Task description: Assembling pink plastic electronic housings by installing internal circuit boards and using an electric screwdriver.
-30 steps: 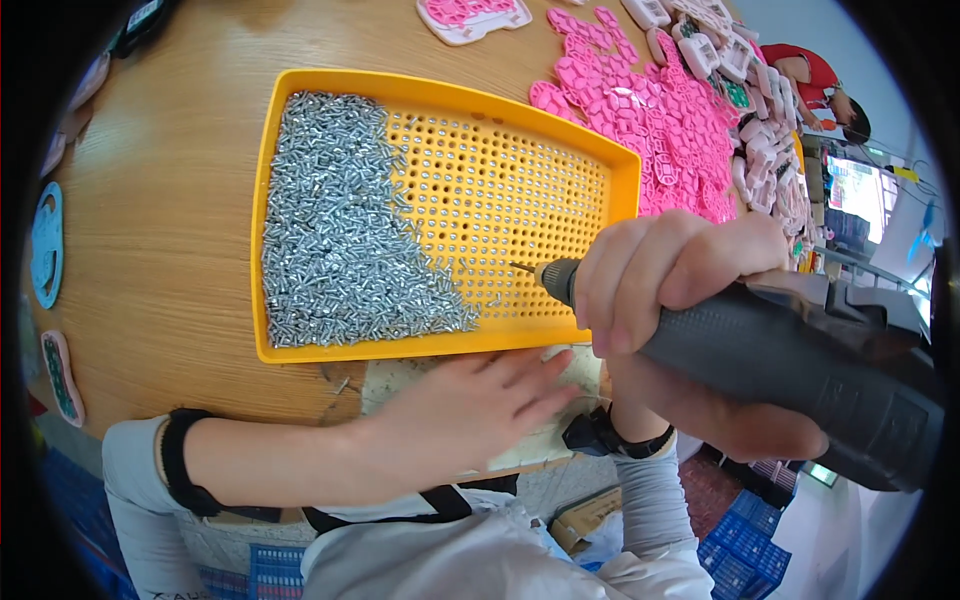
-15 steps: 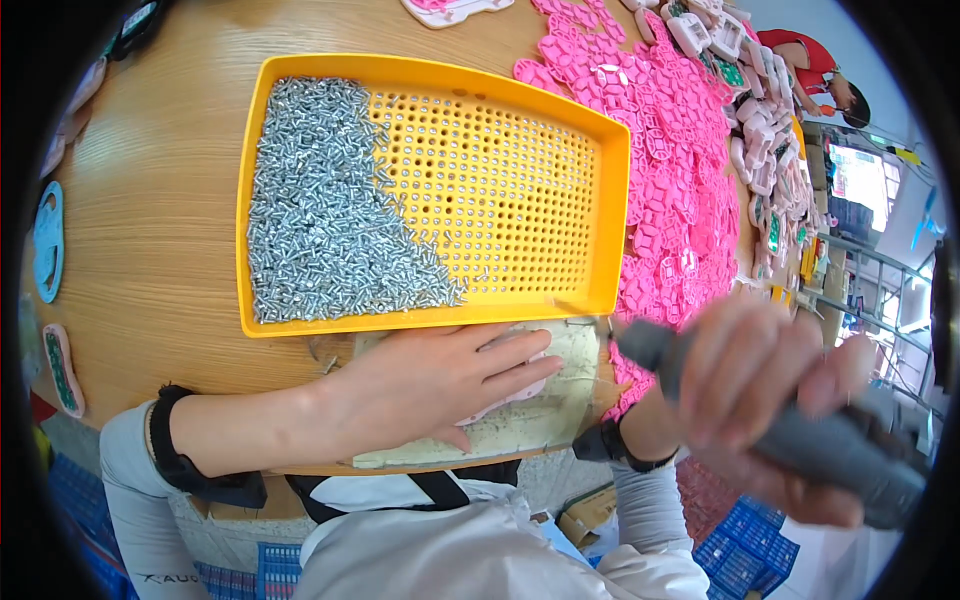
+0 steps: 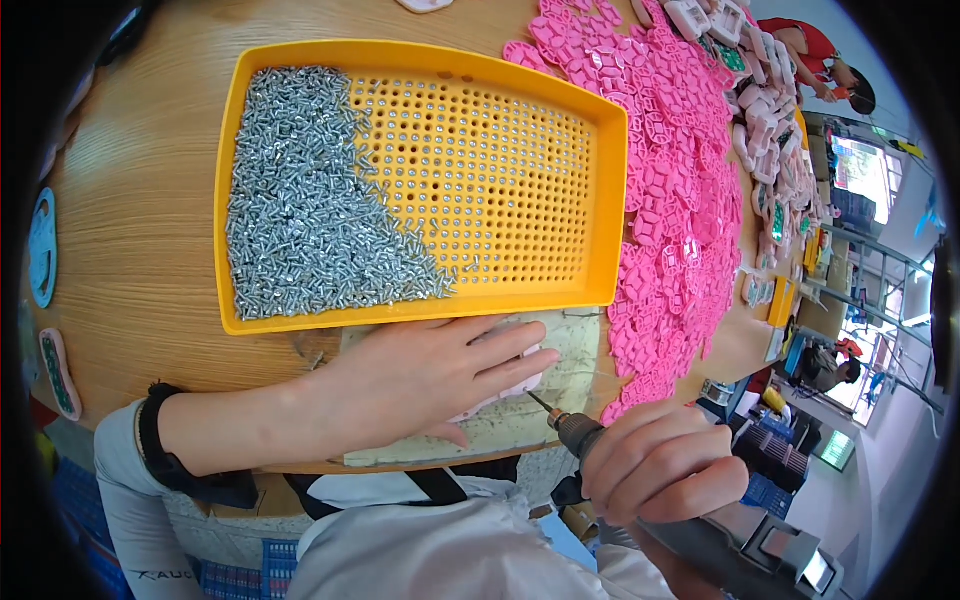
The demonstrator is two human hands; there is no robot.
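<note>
My left hand (image 3: 430,372) lies flat with its fingers spread over a pale pink plastic part (image 3: 492,403), pressing it on a worn greenish mat (image 3: 570,352). Most of that part is hidden under the palm and fingers. My right hand (image 3: 665,462) is wrapped around a grey-black power screwdriver (image 3: 578,432). Its thin bit points up and left, with the tip close to the part's right edge; whether they touch I cannot tell. Just beyond my left hand stands a yellow tray (image 3: 619,210), with silver screws (image 3: 310,200) heaped in its left side and others seated in its perforated floor.
A large pile of bright pink plastic pieces (image 3: 665,200) spreads right of the tray. Beyond it are pale pink housings (image 3: 765,150), some with green boards. A blue piece (image 3: 43,248) and a housing with a board (image 3: 58,375) lie far left. Another person (image 3: 815,65) is at the upper right.
The screwdriver in my right hand has swung left and down, bringing its bit from beside the tray corner to the pale pink part. My left hand stays over the part.
</note>
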